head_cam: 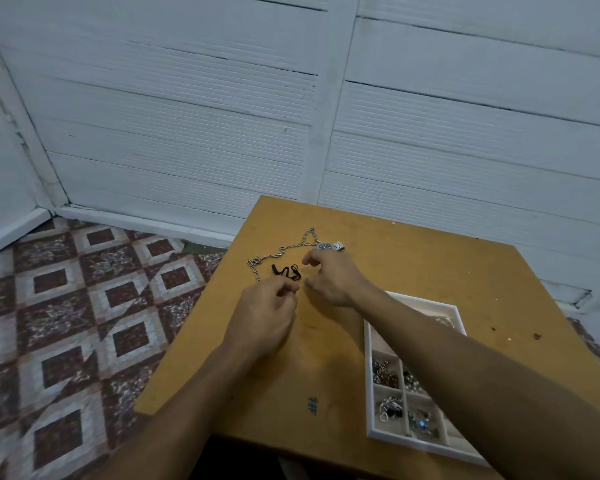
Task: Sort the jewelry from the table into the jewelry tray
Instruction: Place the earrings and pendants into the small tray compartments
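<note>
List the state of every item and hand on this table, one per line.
Silver chain: spread loose on the table.
Black cord: bunched up, by the left fingertips.
Wristwatch: lying beyond the right hand.
Jewelry tray: near compartments hold jewelry.
Left hand: fingers curled by the cord; grip unclear.
Right hand: thumb and fingers apart, holding nothing.

Table [430, 265] fills frame's lower right. On it at centre: chain [291, 245], with cord [286, 273] just below it and watch [326, 246] at its right end. Tray [368, 375] sits lower right.
</note>
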The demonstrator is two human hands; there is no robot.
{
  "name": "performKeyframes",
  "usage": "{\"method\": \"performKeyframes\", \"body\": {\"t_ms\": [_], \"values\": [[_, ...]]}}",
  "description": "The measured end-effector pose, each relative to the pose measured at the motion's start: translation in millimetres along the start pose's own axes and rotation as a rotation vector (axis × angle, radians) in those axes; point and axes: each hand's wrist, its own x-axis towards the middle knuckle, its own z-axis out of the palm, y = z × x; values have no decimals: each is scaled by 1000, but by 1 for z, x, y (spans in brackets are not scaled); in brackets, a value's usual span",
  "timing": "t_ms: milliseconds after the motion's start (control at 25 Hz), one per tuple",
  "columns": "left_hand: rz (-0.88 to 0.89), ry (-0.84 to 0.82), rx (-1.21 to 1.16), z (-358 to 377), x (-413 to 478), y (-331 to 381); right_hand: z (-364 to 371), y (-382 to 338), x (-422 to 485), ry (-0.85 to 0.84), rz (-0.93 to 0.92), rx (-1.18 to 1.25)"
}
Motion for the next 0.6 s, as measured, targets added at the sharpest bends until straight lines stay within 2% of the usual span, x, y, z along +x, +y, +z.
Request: {"method": "performKeyframes", "body": {"t_ms": [280, 600], "values": [[87, -6, 75, -1, -2, -2, 18, -2, 18, -128, -11, -17], [106, -16, -13, 5, -24, 5, 17, 13, -9, -9, -64, -59]]}}
